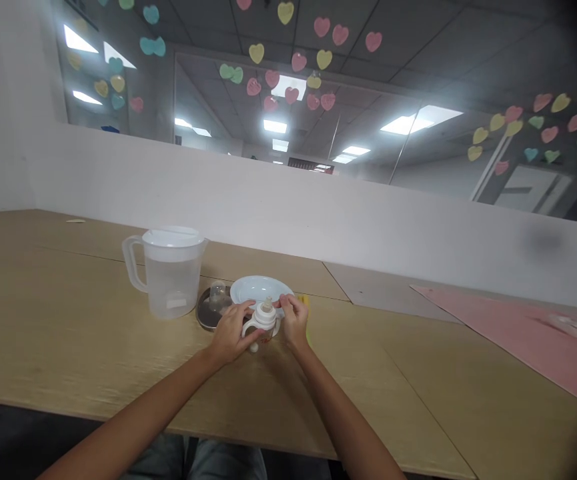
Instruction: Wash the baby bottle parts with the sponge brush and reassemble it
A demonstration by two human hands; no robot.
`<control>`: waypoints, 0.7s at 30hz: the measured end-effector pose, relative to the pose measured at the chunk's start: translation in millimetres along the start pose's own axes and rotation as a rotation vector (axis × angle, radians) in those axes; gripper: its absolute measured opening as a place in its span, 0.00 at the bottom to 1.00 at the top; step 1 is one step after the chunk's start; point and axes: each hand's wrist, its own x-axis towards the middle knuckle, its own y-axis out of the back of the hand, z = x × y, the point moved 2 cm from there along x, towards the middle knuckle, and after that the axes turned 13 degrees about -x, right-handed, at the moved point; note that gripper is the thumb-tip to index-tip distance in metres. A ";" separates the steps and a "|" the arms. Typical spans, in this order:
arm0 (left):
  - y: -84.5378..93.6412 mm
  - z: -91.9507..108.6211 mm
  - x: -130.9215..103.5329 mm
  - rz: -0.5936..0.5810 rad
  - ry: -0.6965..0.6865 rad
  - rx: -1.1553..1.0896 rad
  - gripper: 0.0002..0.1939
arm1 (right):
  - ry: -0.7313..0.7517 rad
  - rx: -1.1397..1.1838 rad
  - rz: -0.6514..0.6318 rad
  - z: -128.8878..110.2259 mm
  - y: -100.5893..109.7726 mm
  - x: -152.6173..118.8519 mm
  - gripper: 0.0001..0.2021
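Observation:
Near the middle of the table, my left hand [231,332] is wrapped round a baby bottle [266,317] with a white collar, side handles and a teat on top. The bottle stands roughly upright. My right hand [294,319] is closed at the bottle's right side, fingertips close to the teat; whether they pinch anything is too small to tell. Just behind the bottle sits a white oval bowl [255,287]. A dark metal tray [204,319] lies to the left, with a clear domed cap [217,292] on it. Part of a yellow object [304,301] shows behind my right hand.
A clear plastic pitcher [174,273], holding liquid and covered with a lid, stands left of the tray. A pink sheet [508,333] covers the right end of the wooden table [93,340]. Behind rises a white wall [268,200] below a window with heart stickers.

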 end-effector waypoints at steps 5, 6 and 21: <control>-1.0 1.6 -0.5 0.016 0.018 -0.012 0.25 | 0.400 -0.328 0.111 -12.8 7.0 -9.4 0.19; -0.8 2.8 -0.1 0.009 0.022 -0.018 0.24 | 0.493 -0.377 0.110 -16.9 7.8 -11.5 0.18; -1.9 0.1 -2.8 0.002 -0.002 -0.054 0.22 | 0.800 -0.492 -0.146 -30.5 -11.8 -38.0 0.08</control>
